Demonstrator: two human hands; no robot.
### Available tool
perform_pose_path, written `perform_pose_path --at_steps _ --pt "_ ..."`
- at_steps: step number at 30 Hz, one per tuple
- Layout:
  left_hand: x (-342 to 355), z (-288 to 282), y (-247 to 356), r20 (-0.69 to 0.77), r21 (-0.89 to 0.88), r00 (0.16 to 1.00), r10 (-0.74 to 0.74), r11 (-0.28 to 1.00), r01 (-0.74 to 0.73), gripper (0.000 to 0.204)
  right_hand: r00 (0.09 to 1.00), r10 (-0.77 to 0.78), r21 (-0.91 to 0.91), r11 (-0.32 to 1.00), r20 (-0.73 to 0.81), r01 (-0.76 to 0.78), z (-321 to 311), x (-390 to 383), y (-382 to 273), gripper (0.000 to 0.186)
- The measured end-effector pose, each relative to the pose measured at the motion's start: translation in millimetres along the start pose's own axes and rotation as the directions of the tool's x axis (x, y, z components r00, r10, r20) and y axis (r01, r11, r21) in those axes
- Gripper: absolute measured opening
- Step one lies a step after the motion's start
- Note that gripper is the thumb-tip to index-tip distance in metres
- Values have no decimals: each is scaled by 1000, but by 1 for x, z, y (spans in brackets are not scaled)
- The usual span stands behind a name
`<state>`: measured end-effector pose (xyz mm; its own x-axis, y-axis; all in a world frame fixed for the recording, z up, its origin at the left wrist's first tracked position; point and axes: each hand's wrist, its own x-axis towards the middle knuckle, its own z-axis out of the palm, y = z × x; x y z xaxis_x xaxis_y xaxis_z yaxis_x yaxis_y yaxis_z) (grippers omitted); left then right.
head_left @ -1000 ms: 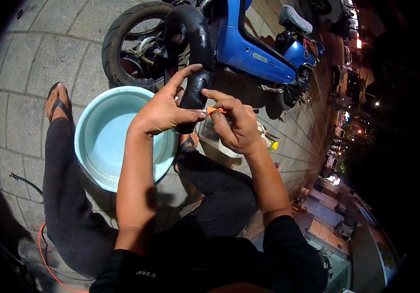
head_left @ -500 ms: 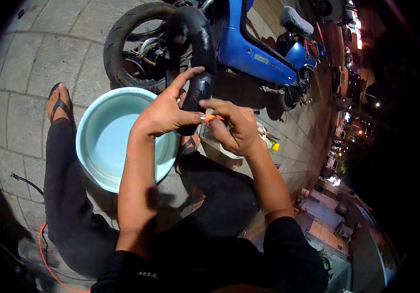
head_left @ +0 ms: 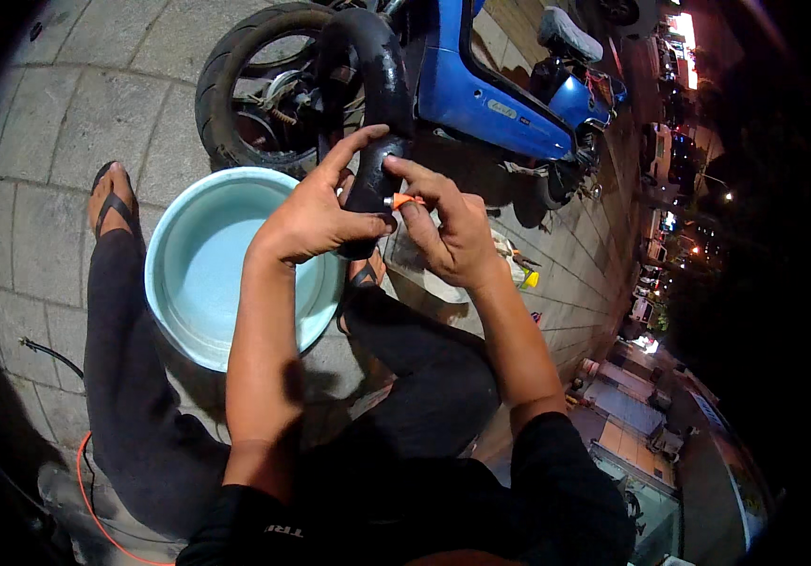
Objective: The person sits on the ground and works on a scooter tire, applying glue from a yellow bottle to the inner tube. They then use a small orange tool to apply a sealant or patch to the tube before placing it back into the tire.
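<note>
A shiny black inner tube (head_left: 379,75), curved at the top, hangs in front of me. My left hand (head_left: 316,212) wraps round its lower part, index finger stretched up along it and thumb across near the bottom. Between thumb and fingers of my right hand (head_left: 448,222) is a small orange thing with a pale, shiny tip (head_left: 401,201); its kind cannot be made out. The tip is at the tube's surface, and my right index finger rests against the tube just above it. A light-blue basin (head_left: 162,311) stands below and left of the tube.
A blue scooter (head_left: 490,113) lies on its side beyond the tube, with a wheel and tyre (head_left: 212,113) at its left. Behind my right hand sits a pale container (head_left: 415,274) with tools. An orange cable (head_left: 84,481) runs along the paving at lower left.
My right hand has shifted slightly up along the tube, carrying the orange thing away from my left thumb. Its index finger has moved up onto the tube. My left hand keeps its grip.
</note>
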<state>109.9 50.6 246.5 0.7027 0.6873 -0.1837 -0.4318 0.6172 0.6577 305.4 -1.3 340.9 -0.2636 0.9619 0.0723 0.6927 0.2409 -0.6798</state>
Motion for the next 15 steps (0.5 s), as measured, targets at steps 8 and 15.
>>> perform_pose_path --at_steps 8,15 --pt "-3 2 8 -24 36 998 -61 997 62 110 999 19 -35 999 -31 -20 -2 1 -12 25" --pt "-1 1 9 -5 51 997 -76 996 77 110 998 -14 -58 998 53 17 3 7 -8 16"
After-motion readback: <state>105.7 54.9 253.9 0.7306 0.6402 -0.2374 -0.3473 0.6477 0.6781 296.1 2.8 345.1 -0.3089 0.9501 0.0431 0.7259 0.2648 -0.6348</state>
